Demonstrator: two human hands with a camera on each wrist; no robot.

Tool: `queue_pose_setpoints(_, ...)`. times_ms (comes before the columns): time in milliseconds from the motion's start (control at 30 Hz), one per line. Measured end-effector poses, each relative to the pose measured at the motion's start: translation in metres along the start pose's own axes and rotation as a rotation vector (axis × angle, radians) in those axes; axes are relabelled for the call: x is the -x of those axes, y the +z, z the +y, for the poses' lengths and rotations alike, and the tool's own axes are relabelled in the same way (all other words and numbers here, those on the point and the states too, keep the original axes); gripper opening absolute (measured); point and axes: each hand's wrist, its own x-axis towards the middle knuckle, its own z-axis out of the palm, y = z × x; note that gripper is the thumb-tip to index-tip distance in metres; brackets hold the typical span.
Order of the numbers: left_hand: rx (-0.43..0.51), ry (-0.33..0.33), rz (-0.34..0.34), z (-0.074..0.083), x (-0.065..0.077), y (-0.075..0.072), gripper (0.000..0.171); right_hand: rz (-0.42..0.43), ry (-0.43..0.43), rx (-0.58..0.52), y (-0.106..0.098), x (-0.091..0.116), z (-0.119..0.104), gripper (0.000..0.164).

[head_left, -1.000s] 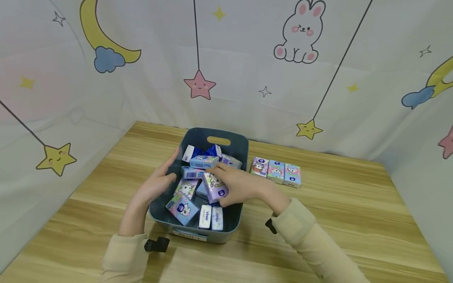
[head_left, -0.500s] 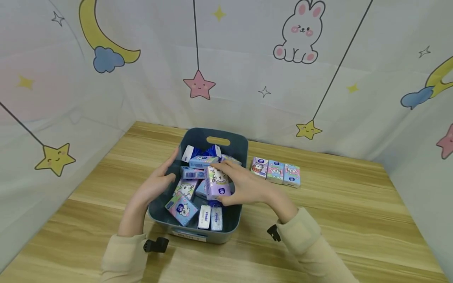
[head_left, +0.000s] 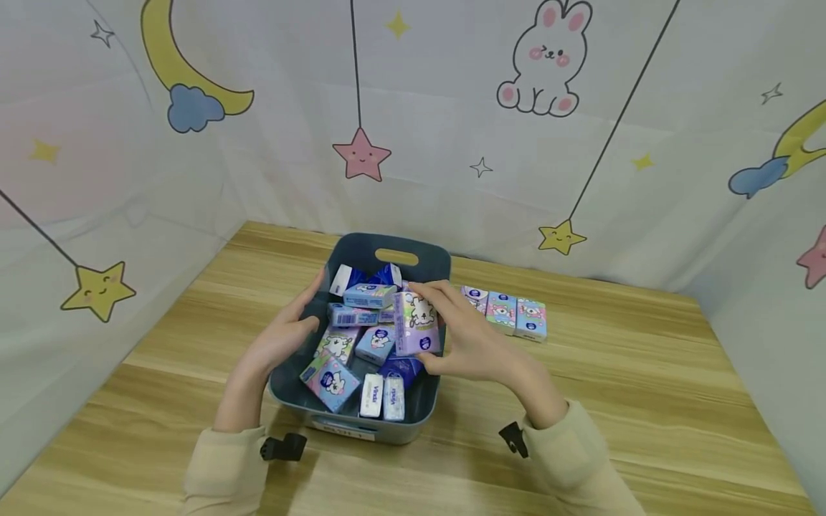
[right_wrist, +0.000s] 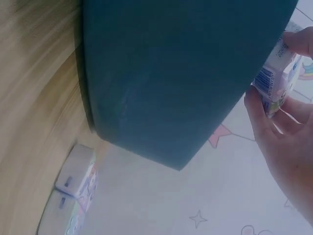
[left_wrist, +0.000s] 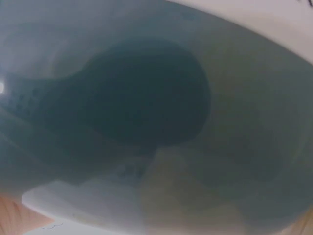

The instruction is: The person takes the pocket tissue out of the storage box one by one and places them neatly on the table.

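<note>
My right hand (head_left: 477, 344) holds a small purple tissue pack (head_left: 416, 324) with a cartoon print, fingers at its top and thumb at its lower corner, above the right side of a dark blue bin (head_left: 353, 252). In the right wrist view the pack's barcode end (right_wrist: 265, 81) shows past the bin's outer wall (right_wrist: 166, 73). My left hand (head_left: 284, 340) rests against the bin's left rim, fingers fairly straight and thumb apart. The bin wall (left_wrist: 254, 98) fills most of the left wrist view. Several tissue packs (head_left: 331, 380) lie jumbled inside the bin.
Three tissue packs (head_left: 502, 312) lie side by side on the wooden table (head_left: 619, 373), right of the bin. A white printed curtain (head_left: 445, 201) stands behind the table and along both sides.
My right hand has lifted the purple pack and moved it rightward, turning it more upright and uncovering a blue pack and dark blue wrapping beneath. The left hand stays at the rim.
</note>
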Motion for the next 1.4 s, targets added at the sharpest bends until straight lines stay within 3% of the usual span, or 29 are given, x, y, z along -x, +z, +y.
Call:
queue_pose_setpoints(500,-0.001,0.017,0.004,0.000,-0.001,-0.001,0.076,0.110,0.010,-0.074,-0.008,0.019,0.008,0.086)
queue_pose_setpoints(767,-0.002,0.009,0.004,-0.002,-0.001,0.000,0.075,0.151,0.089,-0.085,-0.014,0.032,0.020,0.084)
queue_pose_setpoints(1067,-0.006,0.006,0.007,-0.001,-0.001,0.000,0.076,0.210,0.135,-0.106,-0.011,0.048,0.051,0.082)
queue_pose_setpoints(1400,-0.013,0.010,0.009,-0.003,-0.001,0.000,0.076,0.201,0.282,-0.138,-0.009,0.067,0.084,0.082)
